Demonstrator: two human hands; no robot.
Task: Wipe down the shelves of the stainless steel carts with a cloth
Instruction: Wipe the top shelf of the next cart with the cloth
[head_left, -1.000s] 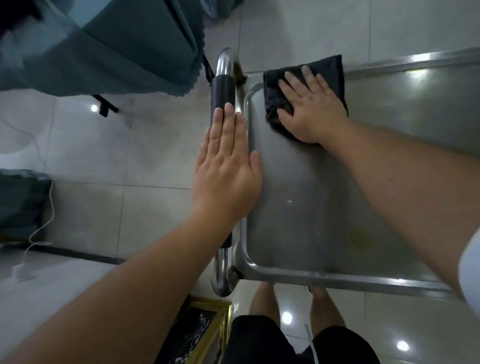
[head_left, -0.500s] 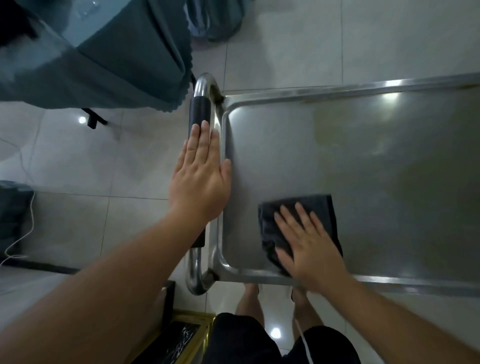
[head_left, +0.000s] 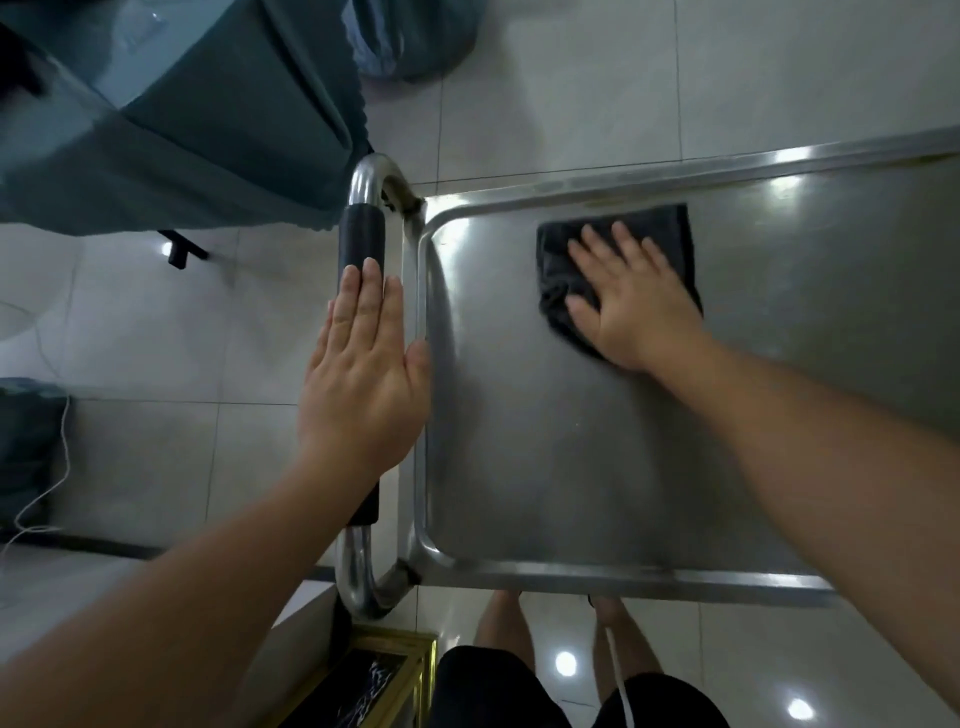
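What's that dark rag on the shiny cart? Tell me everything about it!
The cloth is dark grey, soft-looking fabric, folded into a rough square with a bunched, wrinkled left edge. It lies flat on the cart's top shelf, near the far rim and away from the handle end. The right hand presses on it, open and flat with fingers spread, covering its near part. Nothing else touches it.

Dining venue: draped table (head_left: 182, 119), steel cart (head_left: 571, 467).

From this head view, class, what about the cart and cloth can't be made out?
- Cart top shelf: its right end is cut off by the frame edge.
- Lower shelves: hidden beneath the top shelf.
- Cloth: partly covered by the right hand.
- Handle: its middle is hidden under the left hand.
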